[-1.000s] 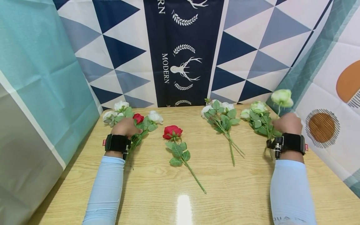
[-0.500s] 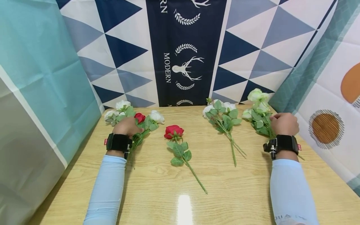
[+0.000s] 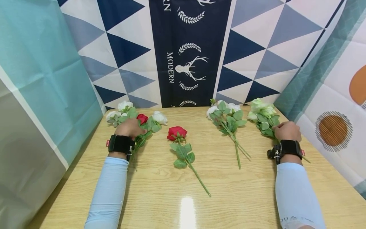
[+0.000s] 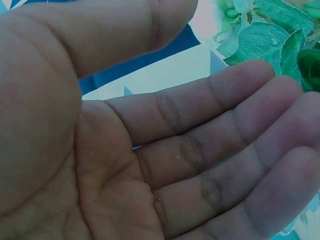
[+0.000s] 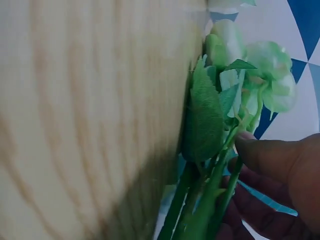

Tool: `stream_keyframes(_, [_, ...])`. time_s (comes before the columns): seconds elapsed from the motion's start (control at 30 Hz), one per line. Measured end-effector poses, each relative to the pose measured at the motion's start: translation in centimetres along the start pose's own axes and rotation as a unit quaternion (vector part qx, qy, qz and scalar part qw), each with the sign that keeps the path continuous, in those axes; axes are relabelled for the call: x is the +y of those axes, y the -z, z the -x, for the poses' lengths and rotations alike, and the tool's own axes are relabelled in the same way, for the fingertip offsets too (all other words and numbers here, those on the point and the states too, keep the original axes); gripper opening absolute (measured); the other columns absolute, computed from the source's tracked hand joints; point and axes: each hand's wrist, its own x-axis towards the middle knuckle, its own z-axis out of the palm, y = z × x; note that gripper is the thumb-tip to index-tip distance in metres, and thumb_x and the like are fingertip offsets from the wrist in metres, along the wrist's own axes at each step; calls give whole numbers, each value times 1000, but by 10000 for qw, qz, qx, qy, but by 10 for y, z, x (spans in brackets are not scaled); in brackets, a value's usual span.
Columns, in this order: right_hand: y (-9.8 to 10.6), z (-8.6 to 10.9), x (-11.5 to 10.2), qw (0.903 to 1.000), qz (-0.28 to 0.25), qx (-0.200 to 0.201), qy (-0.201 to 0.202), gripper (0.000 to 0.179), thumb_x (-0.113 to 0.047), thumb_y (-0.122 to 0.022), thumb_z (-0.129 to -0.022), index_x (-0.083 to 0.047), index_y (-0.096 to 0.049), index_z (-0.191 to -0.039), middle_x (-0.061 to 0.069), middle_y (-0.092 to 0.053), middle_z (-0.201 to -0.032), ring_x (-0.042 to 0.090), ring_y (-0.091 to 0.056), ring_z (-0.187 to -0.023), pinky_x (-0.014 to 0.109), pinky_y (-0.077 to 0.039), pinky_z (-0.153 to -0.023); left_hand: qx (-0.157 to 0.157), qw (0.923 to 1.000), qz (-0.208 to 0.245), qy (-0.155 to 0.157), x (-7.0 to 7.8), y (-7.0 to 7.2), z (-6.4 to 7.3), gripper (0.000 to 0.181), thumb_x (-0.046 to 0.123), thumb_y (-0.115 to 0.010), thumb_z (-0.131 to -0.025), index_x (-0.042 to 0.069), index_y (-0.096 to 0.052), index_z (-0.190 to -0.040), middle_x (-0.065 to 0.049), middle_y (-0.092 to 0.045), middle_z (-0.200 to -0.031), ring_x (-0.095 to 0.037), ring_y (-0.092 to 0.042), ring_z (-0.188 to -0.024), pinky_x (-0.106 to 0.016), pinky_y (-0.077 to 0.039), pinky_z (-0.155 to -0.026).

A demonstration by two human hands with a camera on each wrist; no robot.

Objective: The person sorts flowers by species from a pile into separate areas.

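My right hand [image 3: 287, 131] is at the stems of the pale green roses [image 3: 261, 109] at the table's right. In the right wrist view the thumb [image 5: 270, 157] lies along a rose stem [image 5: 257, 112], with the curled fingers on its other side, and several green stems [image 5: 200, 205] run down beside it. My left hand [image 3: 130, 128] hovers by the left bunch of white roses [image 3: 159, 117] and a red rose [image 3: 142, 119]. Its palm and loosely extended fingers [image 4: 200, 150] show with nothing in them. Leaves [image 4: 270, 42] appear past the fingertips.
A single red rose [image 3: 177, 133] lies mid-table, its stem slanting toward the front right. Right of it lies a bunch of white roses [image 3: 228, 117] with crossed stems. Patterned cloth [image 3: 186, 63] hangs behind the wooden table [image 3: 160, 197], and more cloth borders both sides.
My right hand has lowered the held pale green rose from above the table onto the other pale green ones, moving slightly left and down. My left hand has stayed in place.
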Motion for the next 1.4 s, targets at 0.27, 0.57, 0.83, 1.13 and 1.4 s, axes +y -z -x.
stream_keyframes(0.27, [4, 4, -3, 9998, 18, -78, 208, 30, -30, -63, -89, -2, -69, -86, 22, -62, -88, 41, -55, -78, 43, -42, -53, -62, 9999, 100, -2, -1, 2, 0, 45, 42, -61, -92, 11, -59, -59, 1, -38, -44, -13, -38, -37, -30, -43, -47])
stream_keyframes(0.57, [3, 4, -1, 9981, 110, -221, 562, 24, -24, -64, -88, -7, -68, -72, 8, -61, -68, 30, -53, -64, 38, -39, -49, -130, 9999, 75, 15, -2, 2, -2, 47, 44, -60, -92, 12, -57, -57, 1, -39, -43, -13, -38, -37, -30, -42, -47])
stream_keyframes(0.83, [6, 6, -2, 9945, 78, -403, 967, 21, -26, -70, -85, -6, -72, -83, 9, -67, -76, 29, -54, -66, 36, -39, -48, -134, 9999, 23, -1, 0, 5, -1, 46, 44, -59, -92, 8, -62, -63, 1, -39, -44, -12, -38, -37, -30, -42, -47])
stream_keyframes(1.13, [3, 3, -4, 9944, 215, -693, 762, 36, -36, -77, -77, -8, -59, -62, 4, -49, -55, 27, -48, -57, 35, -37, -49, -150, 9999, 50, -21, -1, 6, 1, 45, 43, -59, -92, 8, -62, -64, 1, -39, -45, -12, -39, -38, -29, -41, -47])
stream_keyframes(1.4, [5, 4, -6, 9922, 388, -1001, 627, 45, -42, -77, -76, -15, -49, -53, -3, -40, -50, 22, -44, -54, 33, -34, -49, -176, 9998, 23, -17, 0, 6, 2, 46, 44, -59, -92, 1, -68, -78, 2, -40, -45, -12, -39, -38, -29, -42, -48])
